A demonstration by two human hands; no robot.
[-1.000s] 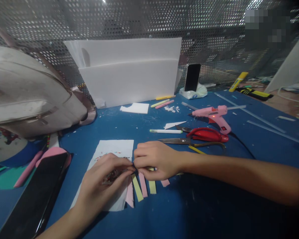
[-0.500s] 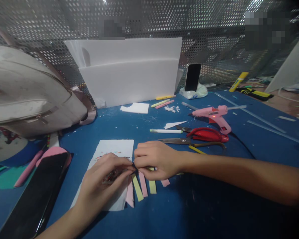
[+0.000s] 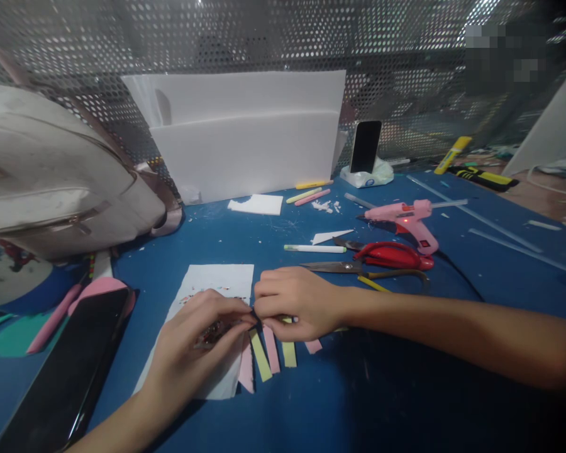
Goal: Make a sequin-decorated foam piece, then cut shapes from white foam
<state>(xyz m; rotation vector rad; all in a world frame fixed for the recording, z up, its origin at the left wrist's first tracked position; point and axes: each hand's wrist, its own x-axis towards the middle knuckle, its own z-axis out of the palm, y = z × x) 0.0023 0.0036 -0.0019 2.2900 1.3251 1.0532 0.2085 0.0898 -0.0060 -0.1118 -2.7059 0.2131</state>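
My left hand [image 3: 198, 336] pinches thumb to fingertips over a white paper sheet [image 3: 219, 274]. Right against those fingertips, my right hand [image 3: 299, 305] is curled closed, its own fingertips meeting the left ones. A small dark thing [image 3: 253, 314] shows between the two hands, too little of it to name. Tiny colourful bits [image 3: 221, 289] lie on the sheet, and something shiny and reddish [image 3: 212, 333] shows beneath the left palm. Pink strips [image 3: 270, 352] and yellow strips [image 3: 260, 362] fan out below the fingers, their upper ends hidden by the right hand.
Beyond my right hand lie scissors [image 3: 332, 267], red-handled pliers [image 3: 391, 256] and a pink glue gun [image 3: 400, 217] with a cord. A black phone [image 3: 70, 371] rests at left, near a white backpack [image 3: 61, 189]. White boards [image 3: 245, 151] stand behind; another phone [image 3: 366, 148] stands upright.
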